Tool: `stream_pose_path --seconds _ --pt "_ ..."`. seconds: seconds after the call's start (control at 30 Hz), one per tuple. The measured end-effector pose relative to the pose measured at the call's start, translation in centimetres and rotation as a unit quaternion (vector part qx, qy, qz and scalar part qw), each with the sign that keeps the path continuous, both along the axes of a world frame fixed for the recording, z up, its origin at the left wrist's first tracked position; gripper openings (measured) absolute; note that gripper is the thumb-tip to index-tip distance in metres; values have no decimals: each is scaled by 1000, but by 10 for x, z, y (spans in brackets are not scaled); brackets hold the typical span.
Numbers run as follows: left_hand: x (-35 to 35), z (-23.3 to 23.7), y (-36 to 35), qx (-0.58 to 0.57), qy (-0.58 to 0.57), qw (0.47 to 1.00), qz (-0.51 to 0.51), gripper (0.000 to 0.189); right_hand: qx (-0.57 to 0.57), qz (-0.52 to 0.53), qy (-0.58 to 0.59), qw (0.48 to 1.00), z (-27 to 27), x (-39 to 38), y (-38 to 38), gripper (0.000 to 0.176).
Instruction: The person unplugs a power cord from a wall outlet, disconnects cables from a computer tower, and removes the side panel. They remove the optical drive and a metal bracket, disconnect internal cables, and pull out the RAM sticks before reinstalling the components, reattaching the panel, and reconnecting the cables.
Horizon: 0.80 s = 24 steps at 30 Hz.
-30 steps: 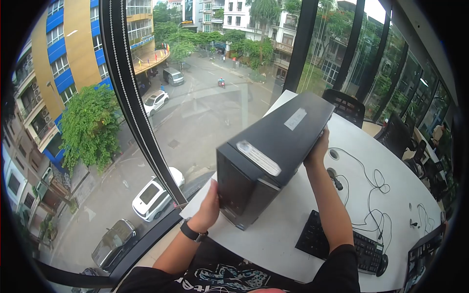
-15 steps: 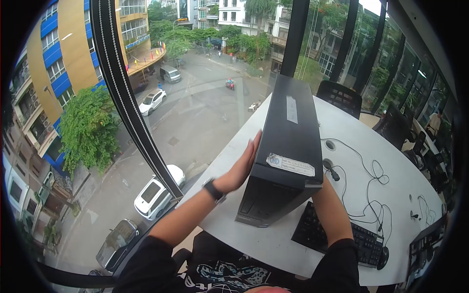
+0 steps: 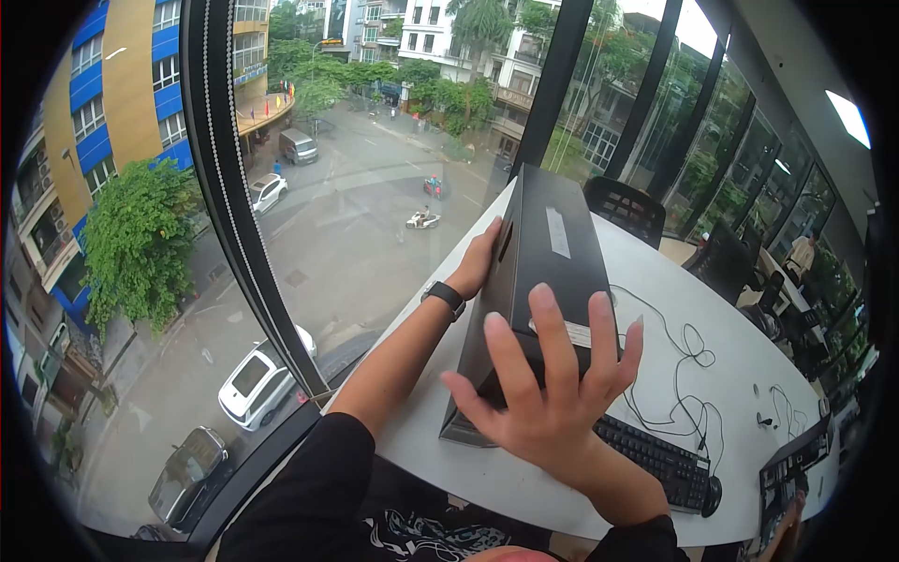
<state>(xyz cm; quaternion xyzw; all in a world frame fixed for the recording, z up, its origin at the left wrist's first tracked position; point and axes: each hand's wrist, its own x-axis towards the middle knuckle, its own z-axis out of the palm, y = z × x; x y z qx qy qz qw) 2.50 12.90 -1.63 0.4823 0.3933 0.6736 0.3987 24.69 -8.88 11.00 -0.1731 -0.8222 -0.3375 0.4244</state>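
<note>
A black computer tower (image 3: pixel 557 253) stands upright on the white desk (image 3: pixel 412 421), with a pale label on its top and another near its front edge. Against the tower's left side rests my left hand (image 3: pixel 478 260), palm to the panel and a dark watch on the wrist; its fingertips are partly hidden. Raised over the tower's front end, my right hand (image 3: pixel 552 384) has its fingers spread and holds nothing. It covers part of the front label and front panel.
A black keyboard (image 3: pixel 655 461) and a mouse (image 3: pixel 712 496) lie right of the tower, with loose cables (image 3: pixel 676 375) behind. Another person's hand (image 3: pixel 785 525) is at the lower right by a dark device. Windows border the desk's left and far sides; office chairs stand beyond.
My right hand has come up from the tower's right side to above its front end, fingers spread. My left hand has slid farther back along the left side. The view has shifted slightly.
</note>
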Motion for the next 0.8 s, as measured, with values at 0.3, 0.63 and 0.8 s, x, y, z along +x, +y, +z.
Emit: stream_pose_path --seconds 0.3,0.63,0.8 --pt "-29 16 -44 48 21 975 214 79 -3 164 107 981 -2 13 60 51" --pt "-44 3 -44 52 21 957 285 77 24 336 82 938 9 48 154 56" --pt "-46 0 -48 50 67 956 281 76 10 356 58 933 6 66 212 59"
